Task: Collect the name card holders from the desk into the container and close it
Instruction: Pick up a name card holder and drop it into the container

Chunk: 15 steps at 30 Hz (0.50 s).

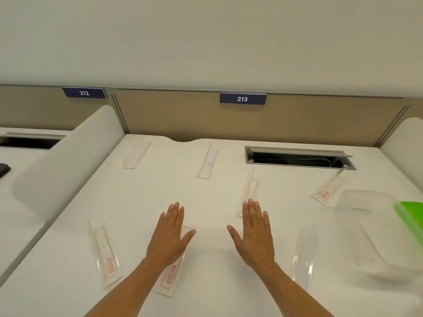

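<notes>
With both hands flat and empty left of the container (375, 227), pinch each light, slick name card holder (105, 252) by its raised edge.

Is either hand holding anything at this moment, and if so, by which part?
Nothing is held. The left hand and right hand are both flat with straight fingers over the desk. The left one overlaps a name card holder without gripping it.
</notes>
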Available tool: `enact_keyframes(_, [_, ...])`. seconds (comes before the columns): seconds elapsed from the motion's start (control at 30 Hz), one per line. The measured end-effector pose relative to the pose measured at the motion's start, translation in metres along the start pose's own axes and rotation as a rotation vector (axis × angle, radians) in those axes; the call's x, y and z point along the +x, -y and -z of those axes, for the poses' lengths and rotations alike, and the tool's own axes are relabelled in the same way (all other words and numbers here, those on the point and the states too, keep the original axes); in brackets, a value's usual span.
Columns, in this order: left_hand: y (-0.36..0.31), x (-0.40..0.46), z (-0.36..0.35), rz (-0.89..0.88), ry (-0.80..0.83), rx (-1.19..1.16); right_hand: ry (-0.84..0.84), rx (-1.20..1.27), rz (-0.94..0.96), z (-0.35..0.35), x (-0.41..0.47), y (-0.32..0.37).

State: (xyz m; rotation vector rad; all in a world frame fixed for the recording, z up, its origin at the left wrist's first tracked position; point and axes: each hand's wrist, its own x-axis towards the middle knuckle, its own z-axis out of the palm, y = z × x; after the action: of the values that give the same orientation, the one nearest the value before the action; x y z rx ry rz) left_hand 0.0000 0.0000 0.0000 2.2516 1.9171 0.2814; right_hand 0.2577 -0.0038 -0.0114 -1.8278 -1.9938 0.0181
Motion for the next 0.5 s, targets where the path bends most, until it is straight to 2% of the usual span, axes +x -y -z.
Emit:
enact_keyframes(0.33, [0.001, -0.025, -0.026, 0.225, 0.241, -0.07, 0.303, -0.021, -0.072, -0.03, -0.049, -0.004])
enact_keyframes(0.5, [-0.006, -0.029, -0.025, 0.323, 0.211, -0.102, 0.356, 0.008, -0.101, -0.041, -0.065, -0.007])
